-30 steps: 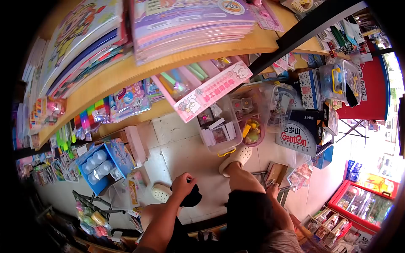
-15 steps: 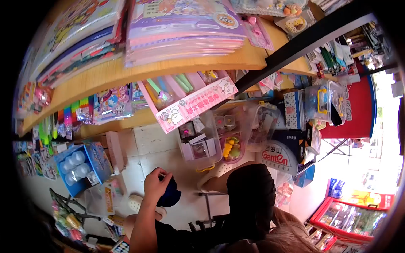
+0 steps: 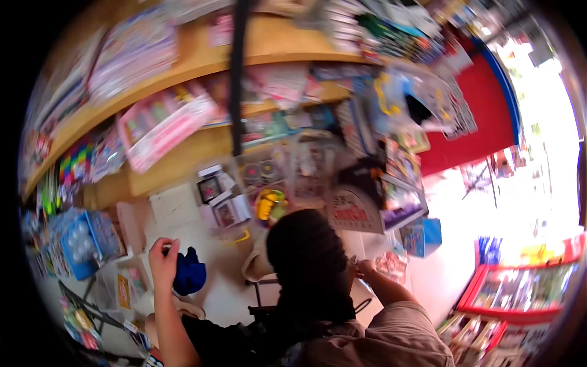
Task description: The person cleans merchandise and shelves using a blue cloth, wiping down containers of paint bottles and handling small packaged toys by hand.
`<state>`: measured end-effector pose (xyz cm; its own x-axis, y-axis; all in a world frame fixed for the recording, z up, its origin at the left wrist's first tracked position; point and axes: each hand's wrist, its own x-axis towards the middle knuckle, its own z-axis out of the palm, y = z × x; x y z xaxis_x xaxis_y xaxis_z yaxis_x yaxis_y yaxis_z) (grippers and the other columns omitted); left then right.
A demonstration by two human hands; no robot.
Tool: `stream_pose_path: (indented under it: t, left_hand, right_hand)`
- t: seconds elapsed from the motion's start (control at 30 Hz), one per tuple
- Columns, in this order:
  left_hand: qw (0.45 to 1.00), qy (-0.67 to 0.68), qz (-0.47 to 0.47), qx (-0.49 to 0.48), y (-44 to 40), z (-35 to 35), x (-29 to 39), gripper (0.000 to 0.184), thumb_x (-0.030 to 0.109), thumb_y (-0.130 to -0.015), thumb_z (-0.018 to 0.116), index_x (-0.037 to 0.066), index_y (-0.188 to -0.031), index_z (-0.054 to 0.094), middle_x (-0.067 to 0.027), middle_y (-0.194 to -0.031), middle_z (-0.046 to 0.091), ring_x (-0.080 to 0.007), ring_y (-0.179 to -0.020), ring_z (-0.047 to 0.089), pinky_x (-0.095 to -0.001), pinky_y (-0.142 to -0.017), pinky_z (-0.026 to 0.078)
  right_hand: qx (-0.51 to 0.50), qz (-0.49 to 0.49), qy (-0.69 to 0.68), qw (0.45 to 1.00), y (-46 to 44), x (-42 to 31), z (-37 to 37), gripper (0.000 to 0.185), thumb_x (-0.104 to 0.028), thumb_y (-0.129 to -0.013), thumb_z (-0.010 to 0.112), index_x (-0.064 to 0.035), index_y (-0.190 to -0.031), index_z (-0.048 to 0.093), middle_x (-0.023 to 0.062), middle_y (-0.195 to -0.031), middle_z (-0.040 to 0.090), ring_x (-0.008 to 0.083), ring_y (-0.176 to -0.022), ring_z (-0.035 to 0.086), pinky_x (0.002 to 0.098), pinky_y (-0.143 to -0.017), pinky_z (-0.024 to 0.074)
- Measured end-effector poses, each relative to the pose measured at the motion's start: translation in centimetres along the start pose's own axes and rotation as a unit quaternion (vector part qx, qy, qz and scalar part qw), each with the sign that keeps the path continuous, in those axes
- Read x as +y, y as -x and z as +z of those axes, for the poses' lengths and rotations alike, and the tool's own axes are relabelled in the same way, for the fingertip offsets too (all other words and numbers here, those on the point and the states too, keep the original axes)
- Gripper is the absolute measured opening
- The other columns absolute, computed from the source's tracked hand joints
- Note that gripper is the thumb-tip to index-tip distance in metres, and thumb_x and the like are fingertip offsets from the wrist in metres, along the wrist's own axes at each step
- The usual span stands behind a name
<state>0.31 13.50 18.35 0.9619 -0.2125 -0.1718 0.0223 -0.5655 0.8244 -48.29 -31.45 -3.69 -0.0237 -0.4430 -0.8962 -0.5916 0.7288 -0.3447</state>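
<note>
My left hand (image 3: 164, 249) has its fingers curled at the lower left, closed on a dark blue cloth (image 3: 190, 273) that hangs beside it over the floor. On the right, my right hand (image 3: 365, 268) is closed near a clear bag (image 3: 391, 264); motion blur hides what its fingers grip. Between my hands rises a black fabric shape (image 3: 306, 263). Beyond it stand a clear bin of small boxes (image 3: 225, 205) and a pink container with a yellow toy (image 3: 269, 205).
Wooden shelves (image 3: 202, 58) with packaged goods cross the top, behind a black post (image 3: 238, 92). A pink display box (image 3: 166, 131) juts out. Right are a Ganten carton (image 3: 354, 211), a blue box (image 3: 423, 237) and a red freezer (image 3: 520, 293). At left, a blue box of clear balls (image 3: 81, 244).
The view has swung right, so shelves and bins appear farther left. More of the red panel and the right side shows. My left hand stays closed beside the dark blue cloth.
</note>
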Motion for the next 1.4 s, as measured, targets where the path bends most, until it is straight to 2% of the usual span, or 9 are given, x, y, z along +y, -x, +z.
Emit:
stream_pose_path:
  t: [0.3,0.47,0.73,0.83,0.9,1.07,1.1,1.17,1.4]
  left_hand:
    - [0.967,0.058,-0.247,-0.036,4.8,4.2,-5.6,0.032,0.033,-0.085,0.061,0.002,-0.077,0.060,-0.0029,-0.073,0.054,-0.0144,-0.071,0.049,-0.0292,-0.065,0.040]
    - [0.969,0.070,-0.235,-0.020,5.1,4.4,-4.2,0.030,0.031,-0.085,0.061,0.002,-0.075,0.061,-0.0035,-0.073,0.053,-0.0150,-0.070,0.049,-0.0289,-0.065,0.040]
    - [0.986,0.015,-0.161,-0.049,5.9,7.0,0.9,0.028,0.028,-0.087,0.058,0.001,-0.077,0.062,-0.0027,-0.073,0.055,-0.0133,-0.070,0.048,-0.0273,-0.065,0.039]
    - [0.984,0.003,-0.172,-0.048,5.8,7.2,-0.1,0.029,0.028,-0.087,0.058,0.001,-0.078,0.062,-0.0028,-0.074,0.056,-0.0133,-0.071,0.049,-0.0269,-0.067,0.039]
    - [0.981,0.004,-0.188,-0.045,5.2,7.0,-0.9,0.029,0.029,-0.087,0.058,0.001,-0.078,0.062,-0.0027,-0.074,0.056,-0.0132,-0.072,0.049,-0.0269,-0.068,0.039]
    - [0.986,0.010,-0.161,-0.047,3.9,9.1,1.4,0.030,0.030,-0.087,0.058,0.002,-0.076,0.062,-0.0021,-0.072,0.055,-0.0124,-0.070,0.050,-0.0265,-0.066,0.039]
    - [0.985,0.018,-0.164,-0.056,3.6,9.9,1.8,0.030,0.029,-0.087,0.058,0.002,-0.076,0.062,-0.0021,-0.071,0.055,-0.0121,-0.069,0.049,-0.0261,-0.064,0.039]
    - [0.983,0.031,-0.168,-0.073,3.1,11.1,2.3,0.030,0.029,-0.087,0.058,0.002,-0.075,0.061,-0.0020,-0.070,0.054,-0.0116,-0.066,0.049,-0.0254,-0.062,0.039]
    - [0.980,0.083,-0.146,-0.110,0.3,13.8,2.5,0.031,0.030,-0.088,0.058,0.002,-0.076,0.061,-0.0008,-0.069,0.052,-0.0109,-0.066,0.047,-0.0244,-0.061,0.038]
  right_hand:
    - [0.011,-0.086,-0.280,0.956,4.4,3.5,-5.8,0.007,-0.004,-0.084,0.055,-0.0041,-0.078,0.052,0.0040,-0.059,0.048,0.0166,-0.043,0.047,0.0270,-0.039,0.0395]
    - [0.008,-0.075,-0.345,0.936,2.8,5.4,-7.8,0.008,-0.009,-0.085,0.057,-0.0060,-0.086,0.050,0.0074,-0.072,0.056,0.0200,-0.057,0.059,0.0299,-0.049,0.0510]
    - [0.016,-0.185,-0.436,0.881,-0.4,-1.3,-12.0,0.017,-0.008,-0.081,0.055,-0.0089,-0.066,0.046,0.0022,-0.052,0.044,0.0131,-0.038,0.040,0.0255,-0.034,0.0316]
    - [0.062,-0.292,-0.555,0.776,-13.9,-4.3,-18.5,0.014,-0.008,-0.078,0.062,-0.0024,-0.088,0.054,0.0063,-0.071,0.055,0.0191,-0.057,0.057,0.0286,-0.047,0.0473]
    - [0.136,-0.305,-0.560,0.758,-4.6,-12.2,-20.8,0.012,-0.006,-0.079,0.060,-0.0023,-0.088,0.053,0.0068,-0.078,0.055,0.0209,-0.064,0.058,0.0298,-0.054,0.0500]
    - [0.099,-0.306,-0.417,0.850,-10.1,-12.0,-23.9,0.012,-0.015,-0.082,0.059,-0.0069,-0.091,0.057,0.0050,-0.079,0.057,0.0222,-0.076,0.061,0.0328,-0.058,0.0499]
    - [-0.017,-0.456,-0.299,0.838,-17.6,-9.4,-24.1,0.011,0.001,-0.081,0.046,0.0020,-0.080,0.058,0.0072,-0.058,0.050,0.0196,-0.045,0.049,0.0287,-0.038,0.0383]
    - [0.140,-0.257,-0.370,0.882,-3.3,-12.4,-15.5,0.006,0.001,-0.081,0.054,0.0030,-0.076,0.058,0.0099,-0.056,0.053,0.0161,-0.044,0.049,0.0266,-0.036,0.0356]
    - [0.110,-0.238,-0.163,0.951,6.8,-8.2,-9.2,0.010,-0.012,-0.080,0.065,-0.0047,-0.078,0.058,0.0029,-0.054,0.050,0.0113,-0.039,0.044,0.0249,-0.034,0.0309]
